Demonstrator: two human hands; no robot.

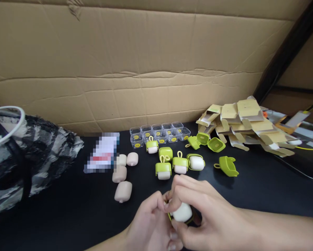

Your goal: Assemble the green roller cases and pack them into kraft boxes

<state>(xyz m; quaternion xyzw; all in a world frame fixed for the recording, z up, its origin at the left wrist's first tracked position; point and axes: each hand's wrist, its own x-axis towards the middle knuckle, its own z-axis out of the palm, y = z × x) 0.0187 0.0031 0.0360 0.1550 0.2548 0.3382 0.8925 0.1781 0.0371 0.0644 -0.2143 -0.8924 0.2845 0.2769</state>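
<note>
White case (182, 212) between both hands (211, 211), long axis seemingly near sideways

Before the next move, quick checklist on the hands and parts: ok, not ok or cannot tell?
1. Grip on the white piece: ok, the right hand has it in its fingers.
2. Left hand well apart: not ok, it is close up against the right hand.
3. Green edge seated all round the white piece: cannot tell, fingers hide most of it.
4. Loose pale pieces in view: ok, four lie on the left.
5. Clear box lids shut: cannot tell, too small.
</note>
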